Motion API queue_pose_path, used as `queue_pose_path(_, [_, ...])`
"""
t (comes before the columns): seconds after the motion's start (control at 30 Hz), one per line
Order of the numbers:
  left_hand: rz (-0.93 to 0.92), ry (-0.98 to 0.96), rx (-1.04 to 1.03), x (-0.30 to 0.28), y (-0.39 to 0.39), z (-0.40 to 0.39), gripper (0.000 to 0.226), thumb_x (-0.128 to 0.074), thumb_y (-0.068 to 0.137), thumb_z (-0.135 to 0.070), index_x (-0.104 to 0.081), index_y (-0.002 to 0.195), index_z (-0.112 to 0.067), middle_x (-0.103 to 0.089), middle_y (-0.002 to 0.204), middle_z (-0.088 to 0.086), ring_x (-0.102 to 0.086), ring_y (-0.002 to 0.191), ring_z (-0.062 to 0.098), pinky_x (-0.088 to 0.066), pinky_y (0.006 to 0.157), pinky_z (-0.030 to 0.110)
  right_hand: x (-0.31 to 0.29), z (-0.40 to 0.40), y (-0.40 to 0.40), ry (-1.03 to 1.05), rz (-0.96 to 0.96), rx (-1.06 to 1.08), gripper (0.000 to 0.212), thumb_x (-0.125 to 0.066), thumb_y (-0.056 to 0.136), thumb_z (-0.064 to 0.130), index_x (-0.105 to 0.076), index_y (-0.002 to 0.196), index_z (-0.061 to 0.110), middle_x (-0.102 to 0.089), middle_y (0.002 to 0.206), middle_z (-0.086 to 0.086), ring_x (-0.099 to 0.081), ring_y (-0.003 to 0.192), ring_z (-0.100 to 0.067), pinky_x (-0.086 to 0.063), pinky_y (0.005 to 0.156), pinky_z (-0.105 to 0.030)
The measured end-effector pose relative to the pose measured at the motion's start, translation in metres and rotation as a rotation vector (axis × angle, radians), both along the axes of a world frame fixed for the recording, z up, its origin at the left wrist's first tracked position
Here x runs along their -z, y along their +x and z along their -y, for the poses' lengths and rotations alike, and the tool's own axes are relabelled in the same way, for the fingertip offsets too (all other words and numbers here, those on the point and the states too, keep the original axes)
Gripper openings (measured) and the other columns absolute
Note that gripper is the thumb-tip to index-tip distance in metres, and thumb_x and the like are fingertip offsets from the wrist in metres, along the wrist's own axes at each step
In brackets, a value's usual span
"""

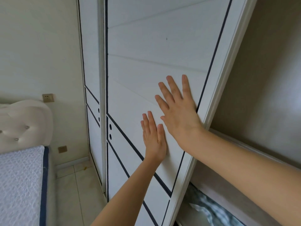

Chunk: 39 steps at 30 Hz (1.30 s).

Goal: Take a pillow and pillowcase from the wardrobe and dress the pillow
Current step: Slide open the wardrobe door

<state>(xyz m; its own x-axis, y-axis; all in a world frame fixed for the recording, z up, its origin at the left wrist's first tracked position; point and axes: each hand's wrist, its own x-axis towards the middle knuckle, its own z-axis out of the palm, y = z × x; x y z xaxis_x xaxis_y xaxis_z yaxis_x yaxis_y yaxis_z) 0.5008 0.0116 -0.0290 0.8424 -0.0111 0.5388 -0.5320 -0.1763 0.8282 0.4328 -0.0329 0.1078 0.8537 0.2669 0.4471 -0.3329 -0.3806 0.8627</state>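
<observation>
Both hands lie flat against the white sliding wardrobe door with thin dark-blue trim lines (pixel 146 66), which fills the centre of the frame. The left hand (pixel 154 141) is lower, palm pressed to the panel with the fingers close together and straight; its grip is around nothing. The right hand (pixel 177 108) is higher and just to the right, fingers spread wide, its heel at the door's right edge frame (pixel 216 88); it too clasps nothing and only pushes.

At the right of the frame the wardrobe's dim beige interior (pixel 263 79) stands open. At the lower right, under a shelf edge, a patch of soft blue-grey and white patterned fabric (pixel 211 211) shows. It may be bedding, but whether it is the pillow or the pillowcase cannot be told from here; neither is plainly visible.

The door looks like a large, stiff, smooth panel with no handle in sight, so flat palms slide it by friction alone; a surer hold would be the raised edge frame beside the right hand. The bedding inside should be light, soft and limp, best gathered with a full-handed grip rather than pinched.

A white quilted mattress with dark-blue piping (pixel 19 181) sits at the lower left, a tufted cream headboard (pixel 24 124) above it.
</observation>
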Motion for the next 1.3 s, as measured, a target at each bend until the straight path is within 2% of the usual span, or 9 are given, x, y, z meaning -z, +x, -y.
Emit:
queue_pose_path(0.2, [0.004, 0.074, 0.001, 0.009, 0.053, -0.029, 0.069, -0.005, 0.094, -0.060, 0.011, 0.154, -0.029, 0.018, 0.164, -0.008, 0.023, 0.147, 0.005, 0.013, 0.120, 0.028, 0.002, -0.020, 0.055, 0.005, 0.002, 0.011, 0.083, -0.028, 0.097, 0.057, 0.018, 0.150, 0.011, 0.025, 0.155, -0.026, 0.025, 0.138, -0.052, 0.015, 0.105, -0.072])
queue_pose_path(0.33, [0.004, 0.076, 0.022, 0.011, 0.082, -0.041, 0.060, -0.012, 0.101, -0.046, 0.012, 0.153, -0.030, 0.017, 0.164, -0.006, 0.023, 0.148, 0.006, 0.011, 0.122, 0.033, 0.005, -0.031, 0.080, -0.022, -0.012, 0.008, 0.075, -0.015, 0.099, 0.054, 0.020, 0.149, 0.011, 0.027, 0.154, -0.026, 0.026, 0.138, -0.051, 0.018, 0.102, -0.070])
queue_pose_path(0.53, [0.020, 0.059, 0.040, 0.016, 0.114, -0.054, 0.062, -0.010, 0.097, -0.057, 0.014, 0.151, -0.037, 0.020, 0.163, -0.011, 0.023, 0.147, 0.004, 0.011, 0.120, 0.029, 0.005, -0.042, 0.108, -0.023, -0.022, 0.013, 0.071, -0.009, 0.099, 0.050, 0.021, 0.149, 0.009, 0.028, 0.153, -0.027, 0.027, 0.137, -0.052, 0.019, 0.103, -0.071])
queue_pose_path(0.7, [0.043, 0.016, 0.033, 0.016, 0.120, -0.052, 0.062, -0.011, 0.097, -0.055, 0.011, 0.151, -0.036, 0.017, 0.164, -0.011, 0.022, 0.148, 0.004, 0.014, 0.116, 0.021, 0.005, -0.041, 0.114, 0.011, -0.012, -0.012, 0.071, -0.008, 0.098, 0.050, 0.020, 0.149, 0.010, 0.028, 0.153, -0.027, 0.026, 0.138, -0.052, 0.019, 0.104, -0.071])
queue_pose_path(0.83, [0.026, -0.007, 0.044, 0.015, 0.118, -0.051, 0.062, -0.013, 0.096, -0.056, 0.008, 0.152, -0.037, 0.015, 0.165, -0.010, 0.021, 0.148, 0.003, 0.013, 0.116, 0.019, 0.004, -0.044, 0.110, 0.070, -0.018, -0.048, 0.074, -0.020, 0.098, 0.050, 0.011, 0.152, 0.009, 0.020, 0.156, -0.026, 0.020, 0.140, -0.052, 0.015, 0.107, -0.071])
queue_pose_path(1.07, [0.006, -0.007, 0.075, 0.009, 0.115, -0.063, 0.058, -0.024, 0.105, -0.042, -0.005, 0.158, -0.027, 0.005, 0.166, -0.008, 0.010, 0.149, 0.000, -0.002, 0.123, 0.033, -0.004, -0.052, 0.100, 0.234, -0.092, -0.168, 0.065, -0.028, 0.097, 0.041, -0.013, 0.153, 0.012, -0.002, 0.161, -0.020, 0.007, 0.145, -0.046, 0.006, 0.110, -0.068])
queue_pose_path(1.13, [0.017, -0.021, 0.081, 0.004, 0.115, -0.069, 0.057, -0.031, 0.106, -0.038, -0.013, 0.158, -0.025, -0.006, 0.166, -0.006, 0.001, 0.150, -0.001, -0.012, 0.124, 0.034, -0.006, -0.057, 0.096, 0.351, -0.168, -0.275, 0.059, -0.026, 0.100, 0.038, -0.015, 0.153, 0.013, -0.004, 0.162, -0.016, 0.006, 0.147, -0.040, 0.002, 0.115, -0.060])
queue_pose_path(1.2, [0.001, -0.069, 0.055, -0.002, 0.112, -0.074, 0.050, -0.039, 0.106, -0.035, -0.029, 0.154, -0.023, -0.030, 0.160, -0.002, -0.024, 0.147, 0.007, -0.030, 0.119, 0.038, -0.005, -0.059, 0.082, 0.430, -0.223, -0.420, 0.053, -0.030, 0.103, 0.032, -0.022, 0.151, 0.011, -0.012, 0.161, -0.015, 0.000, 0.148, -0.035, -0.003, 0.119, -0.051])
queue_pose_path(1.3, [-0.099, -0.170, -0.021, -0.008, 0.100, -0.080, 0.034, -0.042, 0.104, -0.034, -0.052, 0.134, -0.021, -0.062, 0.130, 0.005, -0.058, 0.121, 0.022, -0.050, 0.100, 0.049, 0.006, -0.050, 0.051, 0.476, -0.198, -0.662, 0.042, -0.043, 0.099, 0.022, -0.047, 0.139, 0.007, -0.041, 0.149, -0.017, -0.027, 0.144, -0.033, -0.023, 0.117, -0.047])
